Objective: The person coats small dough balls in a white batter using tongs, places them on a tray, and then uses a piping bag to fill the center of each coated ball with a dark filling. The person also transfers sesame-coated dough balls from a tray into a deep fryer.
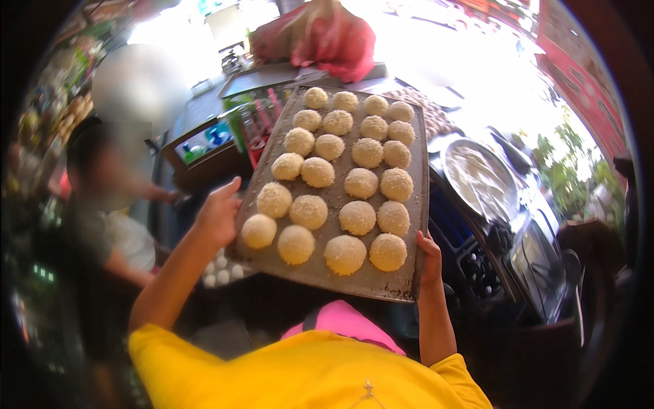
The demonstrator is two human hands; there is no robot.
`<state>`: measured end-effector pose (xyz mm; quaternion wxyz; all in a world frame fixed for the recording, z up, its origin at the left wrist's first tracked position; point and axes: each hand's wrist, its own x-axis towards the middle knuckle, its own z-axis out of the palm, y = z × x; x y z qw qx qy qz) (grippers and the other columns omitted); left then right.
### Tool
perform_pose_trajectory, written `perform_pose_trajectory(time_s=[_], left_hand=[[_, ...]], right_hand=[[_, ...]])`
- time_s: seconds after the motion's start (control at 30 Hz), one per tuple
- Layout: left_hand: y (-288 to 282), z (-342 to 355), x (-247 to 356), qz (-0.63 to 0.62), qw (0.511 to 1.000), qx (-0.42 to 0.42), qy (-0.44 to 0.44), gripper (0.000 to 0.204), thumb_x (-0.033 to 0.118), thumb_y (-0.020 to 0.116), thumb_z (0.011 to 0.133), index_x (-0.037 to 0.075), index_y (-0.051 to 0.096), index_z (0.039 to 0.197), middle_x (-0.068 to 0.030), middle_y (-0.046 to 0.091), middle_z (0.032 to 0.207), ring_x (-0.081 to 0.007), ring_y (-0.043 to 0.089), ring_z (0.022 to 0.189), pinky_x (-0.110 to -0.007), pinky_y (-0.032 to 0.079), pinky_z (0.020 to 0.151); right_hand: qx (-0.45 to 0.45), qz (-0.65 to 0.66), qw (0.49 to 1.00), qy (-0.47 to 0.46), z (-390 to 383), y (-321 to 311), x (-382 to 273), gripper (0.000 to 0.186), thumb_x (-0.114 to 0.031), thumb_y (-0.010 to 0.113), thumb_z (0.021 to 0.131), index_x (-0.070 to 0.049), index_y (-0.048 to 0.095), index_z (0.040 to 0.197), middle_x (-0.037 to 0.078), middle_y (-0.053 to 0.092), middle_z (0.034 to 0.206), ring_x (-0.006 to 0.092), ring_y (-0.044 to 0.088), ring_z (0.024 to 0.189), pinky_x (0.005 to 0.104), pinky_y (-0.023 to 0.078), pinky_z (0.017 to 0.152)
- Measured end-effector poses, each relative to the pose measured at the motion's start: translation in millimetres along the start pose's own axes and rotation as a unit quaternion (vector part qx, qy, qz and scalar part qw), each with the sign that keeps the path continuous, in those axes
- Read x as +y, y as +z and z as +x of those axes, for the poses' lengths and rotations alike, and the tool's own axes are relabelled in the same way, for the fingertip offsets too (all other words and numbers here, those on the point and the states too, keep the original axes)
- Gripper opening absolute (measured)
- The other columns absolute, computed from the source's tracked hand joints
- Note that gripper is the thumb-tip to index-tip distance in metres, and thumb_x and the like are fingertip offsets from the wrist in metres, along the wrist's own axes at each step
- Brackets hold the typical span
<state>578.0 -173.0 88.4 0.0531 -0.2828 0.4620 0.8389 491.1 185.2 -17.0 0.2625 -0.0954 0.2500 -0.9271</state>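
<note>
A dark metal baking tray (pixel 334 204) is held up in front of me, tilted a little. Several round dough balls (pixel 308 212) with a pale crumb coating lie on it in rows. My left hand (pixel 219 213) grips the tray's left edge, thumb raised and the other fingers mostly hidden by the tray. On the opposite side, my right hand (pixel 429 258) is closed on the right edge near the lower corner, with its fingers partly beneath the tray.
At the left stands another person (pixel 116 198), near several pale balls (pixel 223 270) low down. A red plastic bag (pixel 334 42) sits beyond the tray. To the right are a round metal pan (pixel 480 178) with white contents and a rectangular clear-looking container (pixel 538 266).
</note>
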Motion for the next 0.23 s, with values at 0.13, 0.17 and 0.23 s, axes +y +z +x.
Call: perform_pose_trajectory(time_s=[0.13,0.17,0.23], left_hand=[[-17,6,40,0.037,0.974,-0.221,-0.017,0.063,0.047,0.04,0.089,-0.011,0.049,0.111,-0.0218,0.058,0.105,-0.0301,0.058,0.096,-0.039,0.044,0.088],[-15,15,44,0.052,0.966,-0.252,0.005,0.062,0.046,0.038,0.09,-0.011,0.048,0.112,-0.0225,0.058,0.107,-0.0309,0.057,0.098,-0.04,0.044,0.089],[-2,42,36,0.029,0.938,-0.338,0.066,0.06,0.048,0.039,0.089,-0.005,0.048,0.116,-0.0215,0.056,0.111,-0.0331,0.055,0.103,-0.044,0.041,0.092]], right_hand=[[0.051,0.004,0.995,-0.084,-26,37,3,0.05,-0.004,0.053,0.078,-0.003,0.037,0.126,0.015,0.053,0.113,0.026,0.057,0.098,0.0363,0.049,0.083],[0.058,0.008,0.993,-0.103,-31,43,4,0.05,-0.002,0.053,0.078,-0.003,0.037,0.126,0.015,0.053,0.113,0.0259,0.057,0.098,0.0362,0.049,0.083],[0.076,0.047,0.986,-0.143,-38,53,8,0.05,0.001,0.053,0.077,-0.003,0.039,0.125,0.015,0.053,0.113,0.0256,0.058,0.098,0.036,0.05,0.083]])
